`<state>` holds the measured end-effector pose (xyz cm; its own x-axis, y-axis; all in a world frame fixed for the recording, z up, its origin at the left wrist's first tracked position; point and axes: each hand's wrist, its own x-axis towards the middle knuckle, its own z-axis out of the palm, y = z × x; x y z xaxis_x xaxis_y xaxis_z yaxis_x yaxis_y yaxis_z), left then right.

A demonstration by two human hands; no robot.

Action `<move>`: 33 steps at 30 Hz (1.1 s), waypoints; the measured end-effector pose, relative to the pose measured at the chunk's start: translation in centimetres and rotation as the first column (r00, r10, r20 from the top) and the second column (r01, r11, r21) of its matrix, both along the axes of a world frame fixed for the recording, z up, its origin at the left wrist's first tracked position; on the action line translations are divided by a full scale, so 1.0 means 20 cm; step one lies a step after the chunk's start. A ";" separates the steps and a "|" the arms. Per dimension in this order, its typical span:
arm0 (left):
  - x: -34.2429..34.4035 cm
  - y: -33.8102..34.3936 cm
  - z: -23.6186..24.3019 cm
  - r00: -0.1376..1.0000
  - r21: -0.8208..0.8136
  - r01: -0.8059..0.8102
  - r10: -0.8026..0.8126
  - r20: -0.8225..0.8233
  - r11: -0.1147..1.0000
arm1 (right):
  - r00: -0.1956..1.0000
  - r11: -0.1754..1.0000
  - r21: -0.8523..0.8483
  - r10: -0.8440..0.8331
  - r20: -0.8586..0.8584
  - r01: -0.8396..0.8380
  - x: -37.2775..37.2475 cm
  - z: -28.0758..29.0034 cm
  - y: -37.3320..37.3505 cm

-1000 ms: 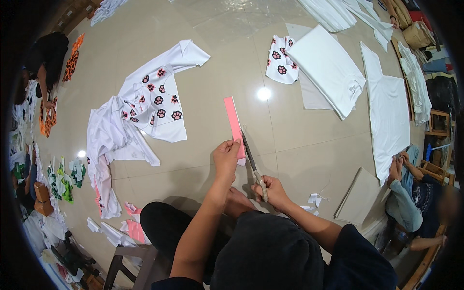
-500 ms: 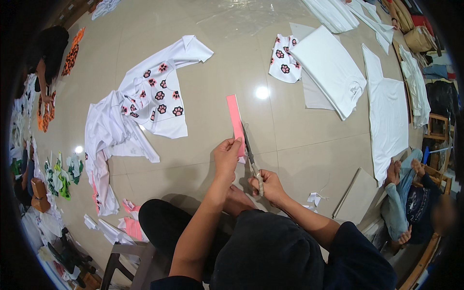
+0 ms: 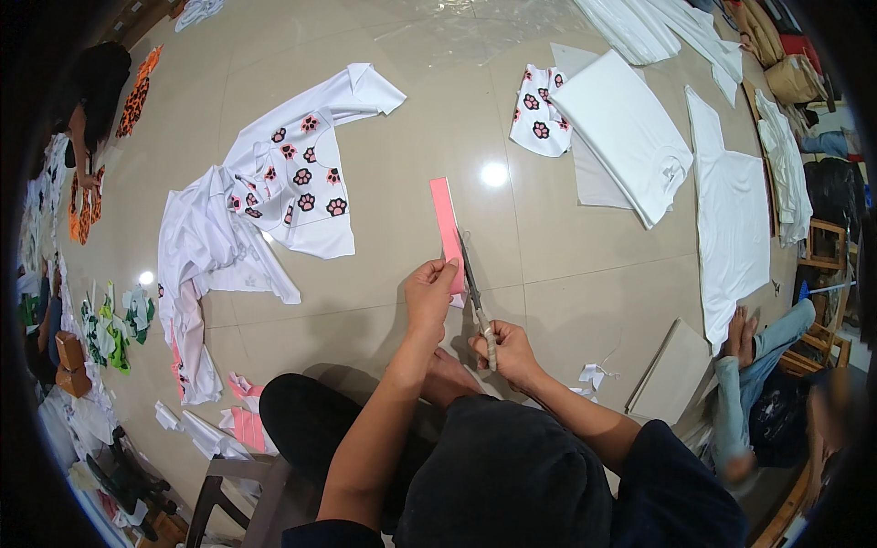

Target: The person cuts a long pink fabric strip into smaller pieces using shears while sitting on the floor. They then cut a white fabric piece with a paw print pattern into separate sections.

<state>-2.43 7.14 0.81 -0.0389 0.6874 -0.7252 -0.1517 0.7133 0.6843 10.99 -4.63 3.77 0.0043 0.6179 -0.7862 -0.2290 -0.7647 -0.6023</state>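
Observation:
My left hand [image 3: 429, 290] pinches a narrow pink fabric strip [image 3: 442, 212] with a white edge along its right side. The strip points away from me above the tiled floor. In my right hand [image 3: 510, 353] is a pair of scissors [image 3: 473, 285] with wrapped, light-coloured handles. Their dark blades run along the strip's right edge, close to my left fingertips. Whether the blades are parted, I cannot tell. A small pale piece [image 3: 458, 300] shows just below the strip's near end.
White garment pieces with paw prints [image 3: 306, 187] lie to the left. A folded white cloth [image 3: 624, 137] and a flat white piece [image 3: 734, 215] lie to the right. Pink and white scraps [image 3: 248, 427] sit beside a chair [image 3: 242, 498]. Another person [image 3: 772, 338] sits at the right.
The person at the right has shifted their body and legs. My hands, the strip and the scissors hold almost the same place.

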 end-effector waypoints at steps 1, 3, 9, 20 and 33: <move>0.00 0.00 0.00 1.000 0.002 0.001 -0.001 0.001 1.000 | 1.000 1.000 0.002 -0.006 -0.004 0.006 0.00 0.00 0.00; 0.00 0.00 0.00 1.000 0.005 0.003 -0.003 0.002 1.000 | 1.000 1.000 0.005 -0.018 -0.011 0.018 0.00 0.00 0.00; 0.00 0.00 -0.01 1.000 0.007 -0.003 0.003 0.004 1.000 | 1.000 1.000 0.014 0.004 0.003 -0.004 0.00 0.01 0.00; 0.01 -0.01 0.00 1.000 0.028 0.007 -0.006 -0.019 1.000 | 1.000 1.000 0.000 -0.013 -0.007 0.013 -0.01 -0.01 -0.03; 0.00 0.00 0.02 1.000 0.004 0.005 -0.005 -0.017 1.000 | 1.000 1.000 -0.026 -0.008 0.020 0.009 -0.02 0.00 0.01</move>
